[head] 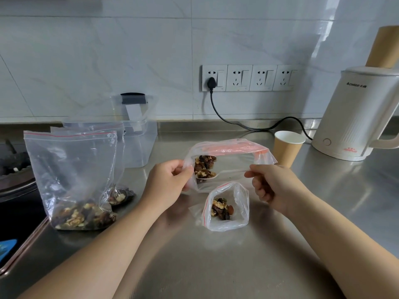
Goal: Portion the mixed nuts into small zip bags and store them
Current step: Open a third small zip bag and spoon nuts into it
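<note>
Brushed steel counter [216, 266], running back to a tiled wall. At the left edge, two upright clear zip bags, the front bag [71, 169] and a rear bag [117, 147] just behind it, each holding mixed nuts at the bottom. Behind them, a clear plastic box [140, 143] with a grey clip on its raised lid. Near the middle, a small zip bag [226, 208] standing open-mouthed, a few nuts inside. Further right, a paper cup [287, 147], then a white electric kettle [354, 117] at the right edge, its black cord [248, 126] trailing across the back of the counter up to a wall socket.
</note>
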